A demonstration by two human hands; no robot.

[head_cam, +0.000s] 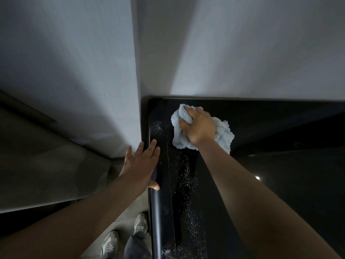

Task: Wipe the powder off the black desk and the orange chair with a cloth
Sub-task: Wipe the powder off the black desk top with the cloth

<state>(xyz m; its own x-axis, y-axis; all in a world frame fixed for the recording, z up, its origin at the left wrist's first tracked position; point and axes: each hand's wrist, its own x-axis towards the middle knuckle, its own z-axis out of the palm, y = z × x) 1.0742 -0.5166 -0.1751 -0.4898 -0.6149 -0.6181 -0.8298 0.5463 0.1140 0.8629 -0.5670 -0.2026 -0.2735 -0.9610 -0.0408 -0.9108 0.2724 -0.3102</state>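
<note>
While the right hand (200,126) grips a blue cloth (222,133) on the black desk (280,165), its fingertips buried, the left hand (141,161) rests flat, fingers spread, beside powder (186,172).

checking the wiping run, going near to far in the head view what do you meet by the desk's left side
grey shoes → left hand on the rounded edge of the black desk → blue cloth gripped by the right hand → white wall. Powder runs along most of that stretch, so it has no single place.
</note>
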